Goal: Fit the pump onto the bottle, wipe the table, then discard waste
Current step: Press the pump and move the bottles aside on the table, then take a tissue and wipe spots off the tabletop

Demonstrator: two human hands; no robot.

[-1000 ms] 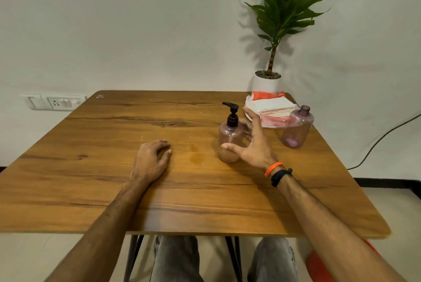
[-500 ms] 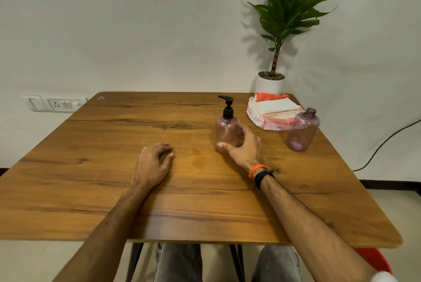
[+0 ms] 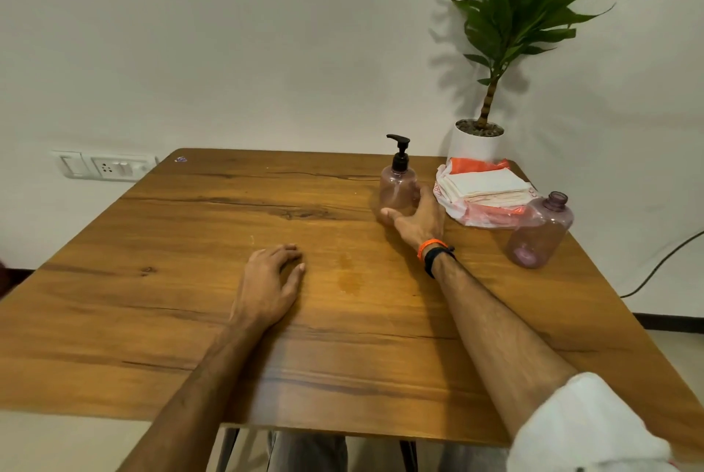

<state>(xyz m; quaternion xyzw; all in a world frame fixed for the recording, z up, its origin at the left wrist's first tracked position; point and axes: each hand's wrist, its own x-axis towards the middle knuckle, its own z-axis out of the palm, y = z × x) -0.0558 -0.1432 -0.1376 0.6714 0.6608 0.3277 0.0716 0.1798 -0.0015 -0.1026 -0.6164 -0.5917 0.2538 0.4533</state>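
Judging from my seat, the pump (image 3: 398, 151) already sits on the bottle (image 3: 396, 191) my right hand (image 3: 419, 218) cups at the table's (image 3: 152, 300) far side, left hand (image 3: 266, 285) resting flat, while the spill (image 3: 348, 275) and waste remain.

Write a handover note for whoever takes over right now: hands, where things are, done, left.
Left hand: flat on the table, holding nothing.
Right hand: fingers round the base of the pump bottle, which stands upright at the far side.
Second bottle: no pump or cap, near the right edge, beside the bag of tissues.
Wet patch between the hands.
Done: one bottle has its pump on.
Left: wipe the patch, discard the waste.
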